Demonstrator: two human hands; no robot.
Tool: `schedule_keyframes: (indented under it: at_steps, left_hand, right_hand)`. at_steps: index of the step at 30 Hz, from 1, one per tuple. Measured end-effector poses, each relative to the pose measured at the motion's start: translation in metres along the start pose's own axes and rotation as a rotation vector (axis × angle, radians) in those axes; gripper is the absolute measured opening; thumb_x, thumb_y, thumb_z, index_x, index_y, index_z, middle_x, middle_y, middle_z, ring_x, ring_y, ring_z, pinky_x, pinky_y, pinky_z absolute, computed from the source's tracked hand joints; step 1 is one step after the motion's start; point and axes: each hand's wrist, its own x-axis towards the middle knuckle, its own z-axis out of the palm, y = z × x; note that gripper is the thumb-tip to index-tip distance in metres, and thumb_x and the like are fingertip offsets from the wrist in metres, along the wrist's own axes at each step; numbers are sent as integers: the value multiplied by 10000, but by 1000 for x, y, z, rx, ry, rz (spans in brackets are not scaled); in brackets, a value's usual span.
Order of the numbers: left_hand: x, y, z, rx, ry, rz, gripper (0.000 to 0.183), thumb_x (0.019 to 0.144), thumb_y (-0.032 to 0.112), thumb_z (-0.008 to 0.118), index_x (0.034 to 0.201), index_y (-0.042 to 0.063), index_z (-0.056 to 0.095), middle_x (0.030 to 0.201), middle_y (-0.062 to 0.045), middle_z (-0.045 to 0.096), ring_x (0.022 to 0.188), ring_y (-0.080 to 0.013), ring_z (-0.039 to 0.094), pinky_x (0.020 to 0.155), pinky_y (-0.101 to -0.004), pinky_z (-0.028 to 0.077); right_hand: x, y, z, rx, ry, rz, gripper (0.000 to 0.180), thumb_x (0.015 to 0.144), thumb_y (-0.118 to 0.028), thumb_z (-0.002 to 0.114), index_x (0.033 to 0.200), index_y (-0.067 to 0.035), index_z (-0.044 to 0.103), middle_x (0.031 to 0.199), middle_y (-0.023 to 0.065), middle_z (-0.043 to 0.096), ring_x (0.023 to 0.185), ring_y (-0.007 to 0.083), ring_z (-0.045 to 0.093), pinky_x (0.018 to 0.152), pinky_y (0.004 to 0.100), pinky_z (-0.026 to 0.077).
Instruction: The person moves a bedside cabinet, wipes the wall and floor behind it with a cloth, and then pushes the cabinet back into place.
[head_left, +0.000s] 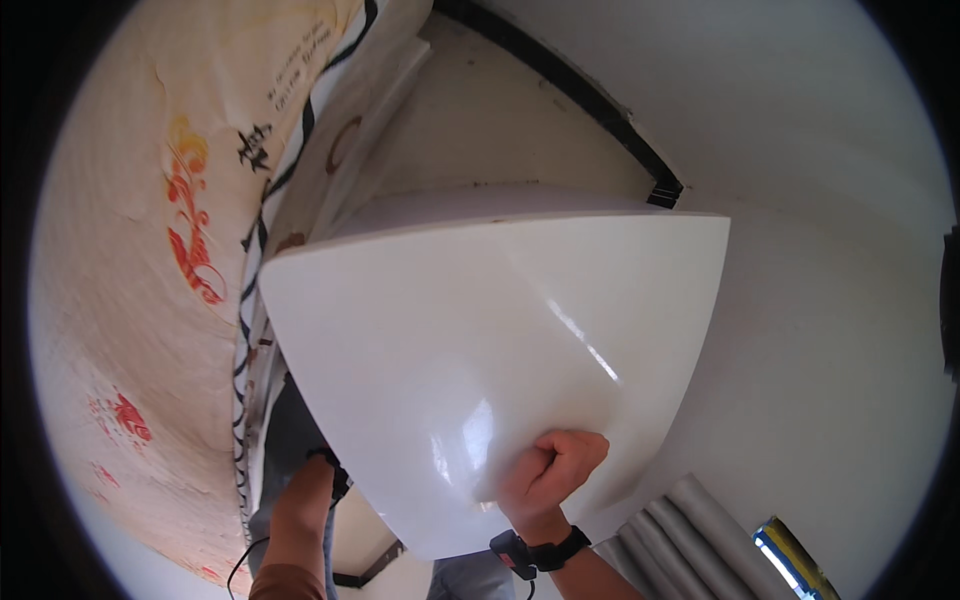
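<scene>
A glossy white panel or cabinet top (480, 322) fills the middle of the head view, with light reflected on its surface. My right hand (559, 469) is curled into a fist on or just over its near right part; a black band with a small box circles the wrist. No object shows in that hand, though its palm side is hidden. My left forearm (300, 510) reaches down beside the panel's left edge, and a dark band shows at its wrist. The left hand itself is hidden behind the panel, so what it touches cannot be seen.
A mattress (135, 262) with printed red and orange patterns and wavy dark edging stands along the left. Behind the panel is tan floor (495, 112) bordered by a black baseboard (577, 82). A white wall (810, 315) rises at right, near a grey curtain (697, 540).
</scene>
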Motion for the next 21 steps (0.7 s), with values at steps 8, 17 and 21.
schedule_keyframes:
  at_steps: [8, 17, 21]
  left_hand:
    - [-23, 27, -131, 278, 224, 38, 334, 906, 266, 564, 1202, 113, 575, 1147, -138, 601, 1014, -307, 614, 839, -406, 503]
    - [28, -41, 26, 123, 195, 53, 259, 902, 247, 567, 1110, 101, 615, 1043, -139, 625, 936, -307, 630, 785, -405, 512]
    - [23, -66, 29, 135, 242, 61, 231, 901, 239, 568, 1069, 96, 633, 997, -139, 636, 902, -307, 637, 760, -405, 515]
  right_hand:
    - [-1, 8, 9, -20, 36, 11, 134, 751, 31, 473, 791, -92, 508, 834, 64, 483, 786, 251, 414, 715, 373, 302]
    - [-1, 4, 3, 2, 39, -62, 154, 752, 28, 469, 841, -80, 533, 914, 89, 460, 821, 231, 403, 741, 356, 358]
    - [-3, 0, 1, 43, -9, -27, 148, 782, 30, 446, 865, -61, 527, 949, 99, 410, 807, 216, 415, 713, 308, 377]
